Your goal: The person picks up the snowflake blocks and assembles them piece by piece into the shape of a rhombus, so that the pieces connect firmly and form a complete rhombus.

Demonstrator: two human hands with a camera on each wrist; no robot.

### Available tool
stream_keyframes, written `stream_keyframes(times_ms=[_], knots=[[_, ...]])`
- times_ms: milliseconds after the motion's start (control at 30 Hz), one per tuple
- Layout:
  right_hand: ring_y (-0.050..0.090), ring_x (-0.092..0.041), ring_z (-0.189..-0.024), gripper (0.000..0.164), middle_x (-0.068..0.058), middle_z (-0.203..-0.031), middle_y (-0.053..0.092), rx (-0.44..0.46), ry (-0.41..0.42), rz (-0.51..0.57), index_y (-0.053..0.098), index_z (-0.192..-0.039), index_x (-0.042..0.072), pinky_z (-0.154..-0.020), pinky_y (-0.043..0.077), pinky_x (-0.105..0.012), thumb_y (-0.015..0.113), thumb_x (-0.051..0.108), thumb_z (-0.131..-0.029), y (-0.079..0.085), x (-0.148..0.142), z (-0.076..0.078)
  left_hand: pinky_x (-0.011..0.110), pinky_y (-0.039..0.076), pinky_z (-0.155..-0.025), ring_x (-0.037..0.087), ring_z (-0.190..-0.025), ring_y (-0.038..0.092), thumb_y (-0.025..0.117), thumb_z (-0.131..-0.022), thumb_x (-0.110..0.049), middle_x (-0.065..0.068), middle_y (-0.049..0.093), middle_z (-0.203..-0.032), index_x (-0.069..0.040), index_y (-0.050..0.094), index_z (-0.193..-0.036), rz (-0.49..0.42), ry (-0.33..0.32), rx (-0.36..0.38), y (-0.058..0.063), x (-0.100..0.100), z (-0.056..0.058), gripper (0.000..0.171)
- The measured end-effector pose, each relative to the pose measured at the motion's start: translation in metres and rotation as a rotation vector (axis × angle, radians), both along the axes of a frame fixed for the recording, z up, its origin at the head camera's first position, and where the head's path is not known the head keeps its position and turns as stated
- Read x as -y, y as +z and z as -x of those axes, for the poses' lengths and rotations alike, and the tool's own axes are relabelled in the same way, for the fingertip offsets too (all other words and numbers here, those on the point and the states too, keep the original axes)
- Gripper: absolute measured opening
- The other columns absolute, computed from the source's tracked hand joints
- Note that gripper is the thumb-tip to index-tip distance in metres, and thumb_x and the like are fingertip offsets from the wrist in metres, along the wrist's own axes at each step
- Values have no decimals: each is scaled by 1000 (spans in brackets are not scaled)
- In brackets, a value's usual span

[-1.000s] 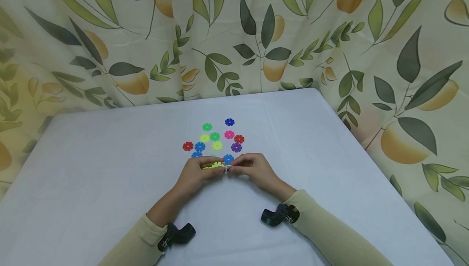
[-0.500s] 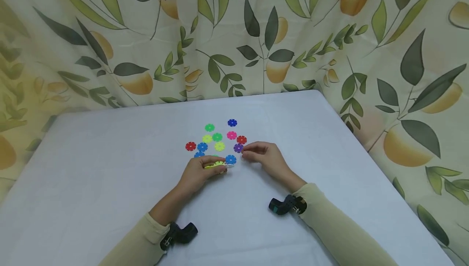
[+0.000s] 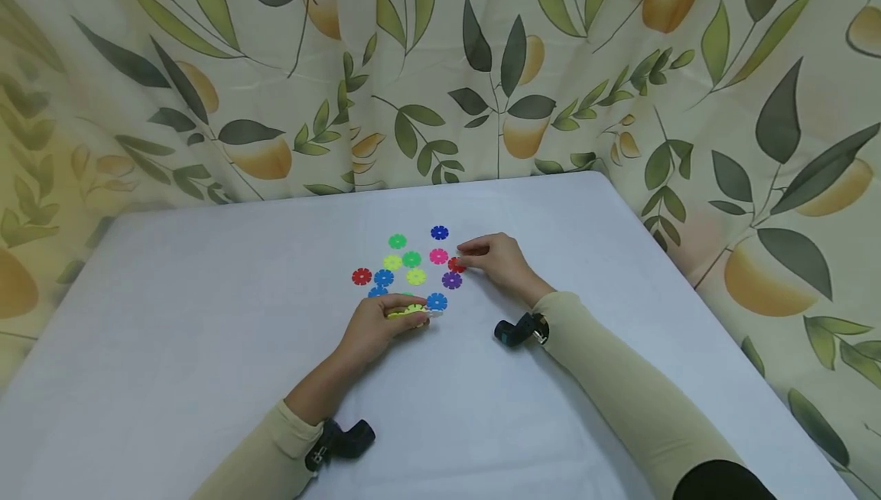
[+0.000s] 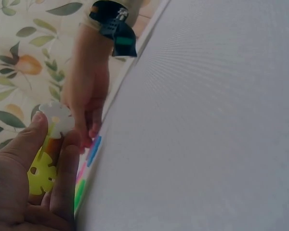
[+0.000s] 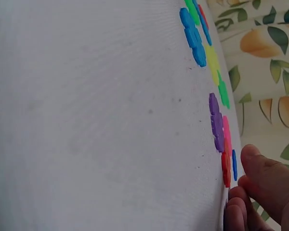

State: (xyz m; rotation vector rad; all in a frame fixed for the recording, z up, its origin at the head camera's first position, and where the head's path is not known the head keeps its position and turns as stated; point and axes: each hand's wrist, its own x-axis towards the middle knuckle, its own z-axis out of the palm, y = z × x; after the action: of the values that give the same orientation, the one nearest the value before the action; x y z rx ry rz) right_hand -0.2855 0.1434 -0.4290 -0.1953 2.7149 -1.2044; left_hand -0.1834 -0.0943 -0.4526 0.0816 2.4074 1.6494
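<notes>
My left hand [image 3: 381, 328] pinches a small build of interlocking notched plastic discs between thumb and fingers, just above the tablecloth. Its yellow disc [image 4: 41, 178] and white disc [image 4: 59, 118] show best in the left wrist view. My right hand [image 3: 505, 263] is at the right side of the loose discs, its fingertips at a red disc [image 3: 455, 264] and covering part of it. In the right wrist view the thumb stands apart from that red disc [image 5: 226, 169]; whether a finger touches it is hard to tell. A purple disc [image 3: 451, 280] lies close by.
Several more discs lie flat beyond my left hand, among them a pink disc [image 3: 438, 256], a dark blue disc [image 3: 439, 233] and a red disc [image 3: 361, 277]. They rest on a white-covered table [image 3: 227, 316]. A leaf-patterned curtain [image 3: 413, 64] hangs behind it.
My right hand has let go of the white disc in the build and moved away and to the right, past the purple disc to the red one. My left hand keeps its hold.
</notes>
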Motion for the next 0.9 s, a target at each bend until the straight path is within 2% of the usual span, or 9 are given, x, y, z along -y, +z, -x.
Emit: stream_keyframes(times_ms=[67, 267, 567, 700, 900], knots=[[57, -25, -117, 34, -7, -119, 71, 11, 2, -17, 73, -116, 11, -99, 47, -40, 77, 27, -87, 0, 1, 2, 28, 49, -72, 16, -106, 59, 79, -81, -41, -6, 75, -98, -26, 77, -107, 6, 2, -6, 0, 0, 0, 30], [56, -23, -104, 34, -8, -114, 69, 7, 25, -60, 74, -116, 13, -89, 47, -37, 79, 23, -84, -2, 3, 2, 28, 49, -73, 17, -107, 60, 79, -82, -40, -6, 75, -99, -26, 77, -108, 13, -1, -12, 1, 0, -1, 29], [57, -21, -96, 30, -7, -107, 70, -35, 50, -84, 75, -111, 11, -83, 46, -32, 79, 22, -84, -1, 4, 2, 28, 48, -71, 17, -107, 59, 79, -81, -41, -5, 75, -99, -25, 77, -108, 7, -3, -12, 2, 2, 0, 31], [58, -21, -93, 30, -6, -102, 70, -51, 27, -63, 74, -110, 10, -81, 48, -31, 79, 24, -84, -2, 4, -1, 28, 48, -72, 17, -109, 59, 79, -81, -40, -6, 76, -98, -26, 77, -107, 12, 1, -7, 3, 2, 1, 29], [62, -20, -89, 26, -7, -98, 70, -84, -30, 24, 71, -106, 8, -81, 52, -33, 80, 18, -84, -10, 0, -12, 27, 49, -74, 15, -109, 60, 78, -81, -43, -8, 75, -98, -28, 77, -108, 12, 1, 6, -2, 0, 0, 31]])
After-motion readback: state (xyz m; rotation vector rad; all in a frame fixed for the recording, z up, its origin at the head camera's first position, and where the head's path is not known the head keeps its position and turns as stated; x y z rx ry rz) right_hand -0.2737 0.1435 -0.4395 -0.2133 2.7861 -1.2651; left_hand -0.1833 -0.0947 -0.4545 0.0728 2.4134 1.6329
